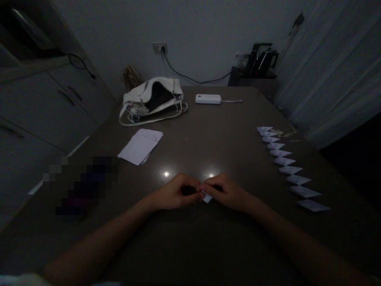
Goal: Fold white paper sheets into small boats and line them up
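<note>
Left hand [174, 194] and right hand [228, 193] meet on the dark desk [190, 151] — fingers of both clamped on a small white folded paper piece [207, 197].

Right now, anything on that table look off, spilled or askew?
Mostly tidy. The folded paper pieces lie in a neat row at the right, the paper stack is slightly fanned. One oddity: small crumbs or scraps lie scattered at the row's far end. Both hands, left hand and right hand, pinch a small paper.
</note>
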A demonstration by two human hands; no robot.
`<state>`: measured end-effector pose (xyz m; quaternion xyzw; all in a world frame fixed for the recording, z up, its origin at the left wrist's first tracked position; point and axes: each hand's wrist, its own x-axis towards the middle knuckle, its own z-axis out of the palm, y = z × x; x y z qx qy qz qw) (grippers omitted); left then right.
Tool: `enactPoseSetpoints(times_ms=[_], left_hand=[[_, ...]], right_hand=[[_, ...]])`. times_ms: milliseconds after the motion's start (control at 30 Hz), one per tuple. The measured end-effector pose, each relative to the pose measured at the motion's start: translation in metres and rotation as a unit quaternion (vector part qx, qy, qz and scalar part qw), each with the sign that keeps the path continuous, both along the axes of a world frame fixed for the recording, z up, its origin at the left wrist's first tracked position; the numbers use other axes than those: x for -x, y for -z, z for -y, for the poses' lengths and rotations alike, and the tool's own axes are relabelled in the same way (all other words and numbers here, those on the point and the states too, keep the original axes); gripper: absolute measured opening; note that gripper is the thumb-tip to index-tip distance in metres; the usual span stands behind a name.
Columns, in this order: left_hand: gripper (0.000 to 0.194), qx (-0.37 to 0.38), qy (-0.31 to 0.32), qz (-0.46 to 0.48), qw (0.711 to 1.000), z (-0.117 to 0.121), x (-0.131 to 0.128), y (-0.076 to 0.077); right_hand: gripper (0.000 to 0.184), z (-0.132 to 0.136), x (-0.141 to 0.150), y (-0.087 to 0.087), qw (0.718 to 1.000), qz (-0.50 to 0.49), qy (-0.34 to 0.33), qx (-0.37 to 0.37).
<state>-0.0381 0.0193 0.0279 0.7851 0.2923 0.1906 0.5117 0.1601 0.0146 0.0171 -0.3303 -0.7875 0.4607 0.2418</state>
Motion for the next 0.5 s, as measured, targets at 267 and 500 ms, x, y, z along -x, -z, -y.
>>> enactPoseSetpoints(times_ms=[267,500], left_hand=[[0.027,0.042,-0.009,-0.005,0.999,0.0000,-0.0019,0.0004],[0.027,0.078,-0.010,0.010,0.997,-0.0001,-0.0034,-0.0008]], right_hand=[[0.038,0.0000,0.0014,-0.0005,1.000,-0.022,0.019,-0.002],[0.041,0.0023,0.0022,0.0035,0.998,-0.028,0.062,-0.013]])
